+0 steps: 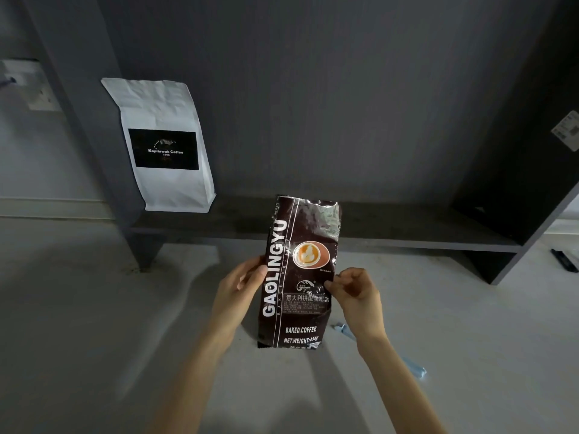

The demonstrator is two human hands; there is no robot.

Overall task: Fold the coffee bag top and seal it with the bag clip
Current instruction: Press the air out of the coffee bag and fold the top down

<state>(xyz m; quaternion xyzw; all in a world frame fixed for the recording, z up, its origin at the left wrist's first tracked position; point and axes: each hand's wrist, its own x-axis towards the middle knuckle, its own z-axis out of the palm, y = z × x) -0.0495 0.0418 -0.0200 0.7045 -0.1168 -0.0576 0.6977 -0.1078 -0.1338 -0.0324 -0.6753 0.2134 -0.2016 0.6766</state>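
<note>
A dark brown foil coffee bag [300, 270] printed GAOLINGYU stands upright on the pale floor in front of a low shelf. Its top is crumpled and stands up unfolded. My left hand [241, 289] grips the bag's left edge at mid height. My right hand [354, 289] pinches the bag's right edge with curled fingers. A light blue bag clip [412, 366] lies on the floor behind my right forearm, mostly hidden by it, with its other end [341, 327] showing near the bag's lower right.
A white coffee bag [163, 142] with a black label stands on the dark shelf board [407, 233], leaning on the back panel. Dark side panels rise at left and right. A black object [564, 260] lies on the floor at the far right.
</note>
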